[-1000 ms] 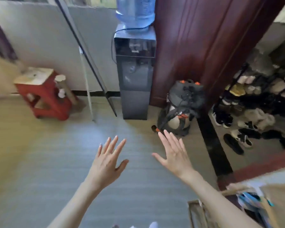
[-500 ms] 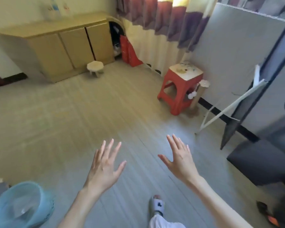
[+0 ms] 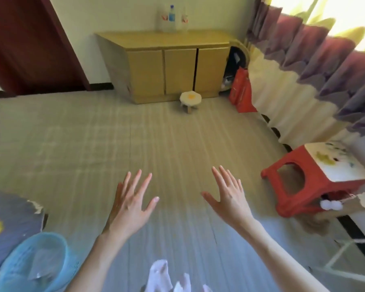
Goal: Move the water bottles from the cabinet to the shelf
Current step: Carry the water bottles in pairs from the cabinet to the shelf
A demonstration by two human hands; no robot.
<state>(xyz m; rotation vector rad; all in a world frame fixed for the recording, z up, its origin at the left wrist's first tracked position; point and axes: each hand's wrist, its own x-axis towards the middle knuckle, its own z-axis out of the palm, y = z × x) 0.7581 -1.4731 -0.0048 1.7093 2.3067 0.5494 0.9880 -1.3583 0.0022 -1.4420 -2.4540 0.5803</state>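
The left hand [image 3: 131, 204] and the right hand [image 3: 230, 197] are hovering over the floor [image 3: 82, 144] with fingers spread straight, holding nothing. The water bottles [image 3: 172, 18] are standing upright on top of the cabinet [image 3: 167, 64], far ahead by the wall, well apart from both hands.

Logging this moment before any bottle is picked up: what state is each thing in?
bottles: upright on the cabinet
cabinet: three doors shut
left hand: open, empty
right hand: open, empty
red stool: upright
small stool: upright before the cabinet
blue basket: upright
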